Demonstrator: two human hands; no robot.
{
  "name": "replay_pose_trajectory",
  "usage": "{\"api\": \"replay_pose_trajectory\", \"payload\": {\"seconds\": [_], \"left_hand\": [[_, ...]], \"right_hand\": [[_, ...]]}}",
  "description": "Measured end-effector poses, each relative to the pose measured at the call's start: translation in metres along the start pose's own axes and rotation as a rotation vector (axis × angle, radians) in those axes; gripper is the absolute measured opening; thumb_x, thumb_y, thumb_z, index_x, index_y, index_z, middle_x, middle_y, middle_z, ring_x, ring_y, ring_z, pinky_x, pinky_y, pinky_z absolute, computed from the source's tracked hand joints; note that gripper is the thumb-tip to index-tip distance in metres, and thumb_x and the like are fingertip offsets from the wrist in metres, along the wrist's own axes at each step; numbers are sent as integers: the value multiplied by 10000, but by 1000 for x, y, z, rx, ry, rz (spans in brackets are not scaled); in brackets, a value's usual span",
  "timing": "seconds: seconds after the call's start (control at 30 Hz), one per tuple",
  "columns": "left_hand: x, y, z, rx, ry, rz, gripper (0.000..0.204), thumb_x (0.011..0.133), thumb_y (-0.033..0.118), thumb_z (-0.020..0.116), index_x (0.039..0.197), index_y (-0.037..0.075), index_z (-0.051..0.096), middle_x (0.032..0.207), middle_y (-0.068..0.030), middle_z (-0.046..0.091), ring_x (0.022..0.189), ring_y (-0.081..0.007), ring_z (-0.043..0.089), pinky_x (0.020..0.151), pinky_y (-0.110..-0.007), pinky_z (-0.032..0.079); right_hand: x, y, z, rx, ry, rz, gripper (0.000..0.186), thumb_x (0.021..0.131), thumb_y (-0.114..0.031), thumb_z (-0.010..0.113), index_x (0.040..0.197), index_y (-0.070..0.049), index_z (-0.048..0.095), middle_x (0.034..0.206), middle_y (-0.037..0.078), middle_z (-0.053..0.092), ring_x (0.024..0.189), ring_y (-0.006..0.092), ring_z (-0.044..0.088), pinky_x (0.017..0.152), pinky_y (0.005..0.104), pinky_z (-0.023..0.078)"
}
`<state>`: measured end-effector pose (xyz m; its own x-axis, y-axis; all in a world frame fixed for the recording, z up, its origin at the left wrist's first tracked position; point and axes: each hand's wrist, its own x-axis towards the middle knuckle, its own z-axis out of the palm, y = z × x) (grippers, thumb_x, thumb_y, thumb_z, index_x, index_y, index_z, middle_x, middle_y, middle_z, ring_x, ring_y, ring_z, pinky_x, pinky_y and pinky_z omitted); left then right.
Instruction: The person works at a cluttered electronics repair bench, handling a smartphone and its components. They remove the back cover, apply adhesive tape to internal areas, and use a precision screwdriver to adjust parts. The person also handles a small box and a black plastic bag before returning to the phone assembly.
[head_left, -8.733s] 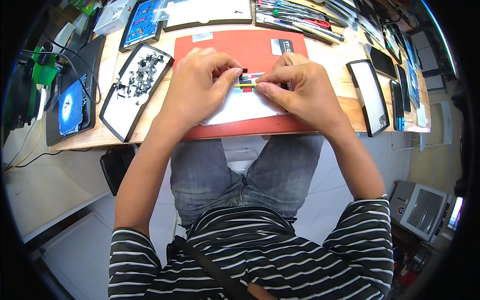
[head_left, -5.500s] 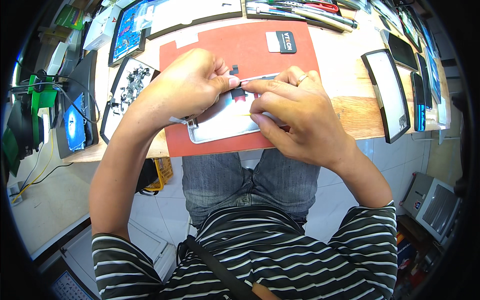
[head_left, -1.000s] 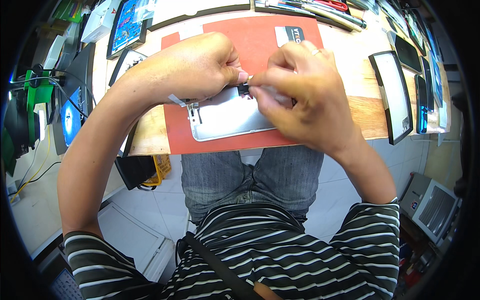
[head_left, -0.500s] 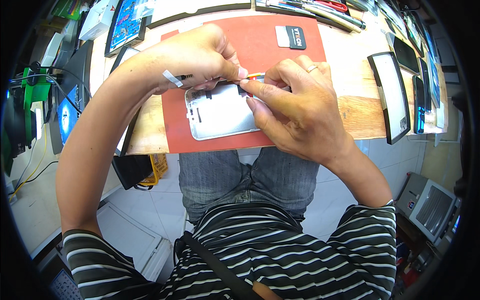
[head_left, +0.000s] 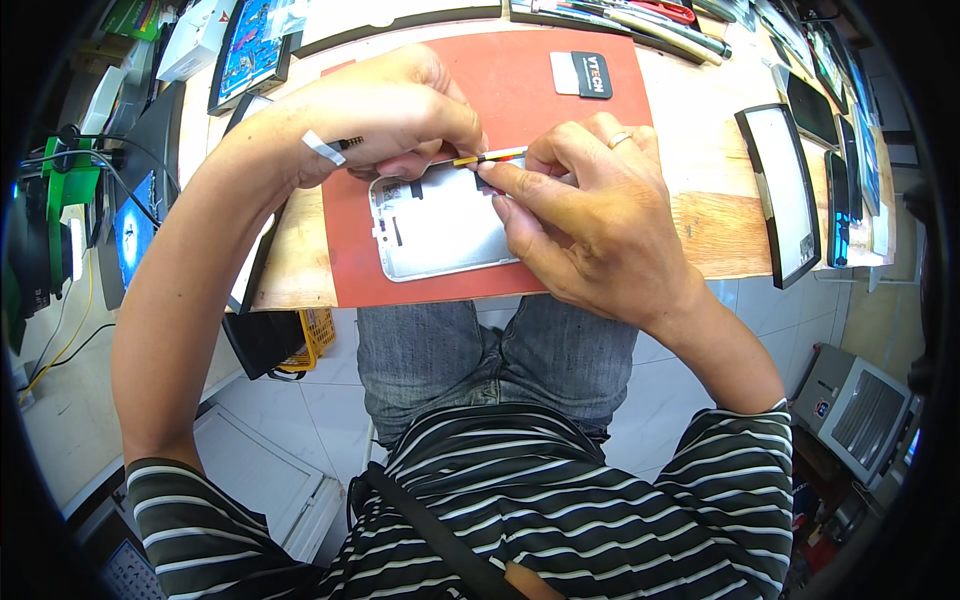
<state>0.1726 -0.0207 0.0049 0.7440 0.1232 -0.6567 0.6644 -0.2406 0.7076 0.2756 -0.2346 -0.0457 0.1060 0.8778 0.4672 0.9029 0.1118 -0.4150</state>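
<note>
A phone screen panel (head_left: 440,226) lies with its silvery back up on a red mat (head_left: 500,75). Along its far edge runs a thin yellow and black strip (head_left: 468,161). My right hand (head_left: 605,215) is closed over the panel's right end, its index fingertip by the strip and its thumb on the silver back. Bent over the far left edge, my left hand (head_left: 400,115) has its fingers curled in by the strip; what they pinch is hidden. A white piece of tape (head_left: 324,148) with a small dark connector clings near my left wrist.
A black and white card-like piece (head_left: 583,75) rests on the mat's far right. Framed screens (head_left: 785,195) and phones (head_left: 808,108) line the right of the wooden bench. Pens and tools (head_left: 650,25) lie at the back, and a blue-faced tray (head_left: 255,50) sits far left.
My left hand has drawn back slightly leftward, baring more of the yellow and black strip. My right hand and the panel have stayed almost in place.
</note>
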Motion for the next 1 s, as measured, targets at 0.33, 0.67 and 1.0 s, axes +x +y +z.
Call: {"api": "replay_pose_trajectory", "payload": {"seconds": [0.33,0.67,1.0], "left_hand": [[-13,12,22,511,177,104,176,962,148,673,947,-21,723,704,-57,678,620,-118,631,564,-300,485],[-22,14,36,764,296,148,298,981,234,620,985,-55,690,760,-228,658,717,-333,679,689,-427,526],[-29,-10,47,57,328,63,194,987,153,743,1040,-13,657,612,-17,662,505,-33,556,432,-227,390]], "right_hand": [[4,3,-7,41,-6,71,198,809,-107,762,1007,-107,773,899,35,609,839,212,562,780,383,391],[22,14,-2,43,-49,73,104,869,-116,768,953,-61,742,910,81,631,889,293,601,799,419,416],[24,24,-2,154,-93,125,107,892,-154,761,962,-75,743,877,74,601,880,267,582,820,399,427]]}}
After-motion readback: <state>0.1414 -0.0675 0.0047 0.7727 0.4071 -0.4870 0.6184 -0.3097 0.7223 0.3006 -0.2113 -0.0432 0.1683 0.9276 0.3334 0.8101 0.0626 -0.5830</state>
